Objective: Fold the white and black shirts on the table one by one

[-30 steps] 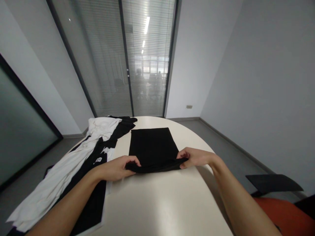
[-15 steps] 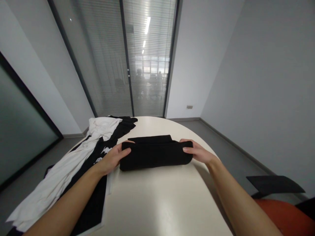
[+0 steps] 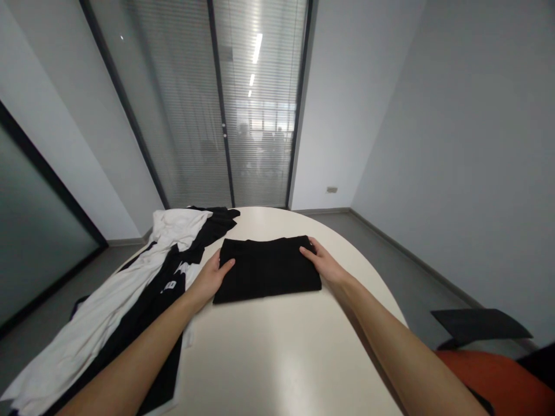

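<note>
Black folded cloth [image 3: 266, 269], fingers [image 3: 316, 246] half-hidden

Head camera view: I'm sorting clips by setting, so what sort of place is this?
Probably a small office meeting room: a glass wall with blinds, a curved-edge table and a chair.

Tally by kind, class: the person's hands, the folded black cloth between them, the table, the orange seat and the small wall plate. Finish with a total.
Left hand and right hand: 2
Folded black cloth: 1
Table: 1
Orange seat: 1
Wall plate: 1
Total: 6
</note>
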Demonstrator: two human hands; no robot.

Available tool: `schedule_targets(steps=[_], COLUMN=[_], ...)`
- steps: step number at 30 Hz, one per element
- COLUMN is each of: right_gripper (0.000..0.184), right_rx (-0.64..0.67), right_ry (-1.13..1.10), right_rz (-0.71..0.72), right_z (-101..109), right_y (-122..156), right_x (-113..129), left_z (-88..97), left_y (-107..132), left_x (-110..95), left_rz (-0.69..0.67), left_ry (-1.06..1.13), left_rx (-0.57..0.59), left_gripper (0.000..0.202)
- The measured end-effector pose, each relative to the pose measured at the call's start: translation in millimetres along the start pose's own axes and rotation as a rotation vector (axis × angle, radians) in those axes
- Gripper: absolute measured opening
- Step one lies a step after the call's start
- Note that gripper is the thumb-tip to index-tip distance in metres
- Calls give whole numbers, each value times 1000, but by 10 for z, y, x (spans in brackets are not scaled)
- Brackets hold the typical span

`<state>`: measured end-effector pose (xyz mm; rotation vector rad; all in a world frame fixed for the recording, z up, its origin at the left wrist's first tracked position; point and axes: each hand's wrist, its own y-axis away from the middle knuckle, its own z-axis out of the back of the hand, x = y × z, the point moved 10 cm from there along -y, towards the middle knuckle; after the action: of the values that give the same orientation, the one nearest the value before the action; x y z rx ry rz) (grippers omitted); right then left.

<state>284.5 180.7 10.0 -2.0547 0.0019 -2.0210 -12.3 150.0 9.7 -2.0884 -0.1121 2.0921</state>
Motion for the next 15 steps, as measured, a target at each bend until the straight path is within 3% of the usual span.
schedule_targets(steps=[4, 7, 11, 15], right_gripper=[66, 69, 68, 66], right_rx=[-60, -110, -127, -126], right_ry=[5, 102, 264, 390], right_rz=[76, 120, 7, -100], right_z=[51, 66, 104, 231], right_y=[-65, -160, -228, -98], right_x=[55, 29, -176, -212], left_z=[55, 81, 91, 177], left_y=[-75, -133, -166, -60], left_x=[-167, -173, 75, 275], left_rz=[-151, -194, -22, 212], left_ry=[-135, -201, -121, 9], left_rx=[-88, -123, -96, -127], left_gripper=[53, 53, 64, 78])
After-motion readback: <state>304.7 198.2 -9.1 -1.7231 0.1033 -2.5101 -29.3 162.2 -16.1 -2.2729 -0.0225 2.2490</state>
